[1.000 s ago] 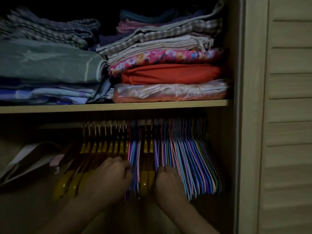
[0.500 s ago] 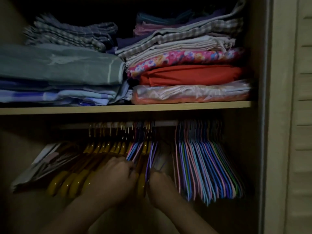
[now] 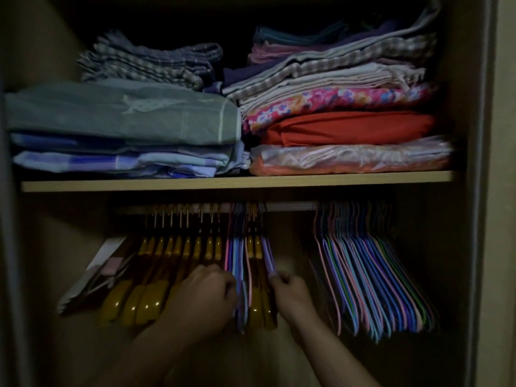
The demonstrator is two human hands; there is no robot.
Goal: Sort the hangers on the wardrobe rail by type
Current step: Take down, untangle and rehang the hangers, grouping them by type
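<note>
Both hands' grip, left hand and right hand, stays clamped on mixed hangers (rail gap widened).

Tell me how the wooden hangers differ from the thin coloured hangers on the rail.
The wooden hangers are thick, glossy and amber-brown; the thin coloured hangers are slim, in pink, blue, purple and green. The wooden ones mostly hang left, the thin ones mostly right. Both hang from the rail.

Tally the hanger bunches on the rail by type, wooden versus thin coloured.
Wooden bunches: 2, the left bunch and the middle pair
Thin coloured bunches: 3, two small bunches and the right bunch
Total: 5
</note>
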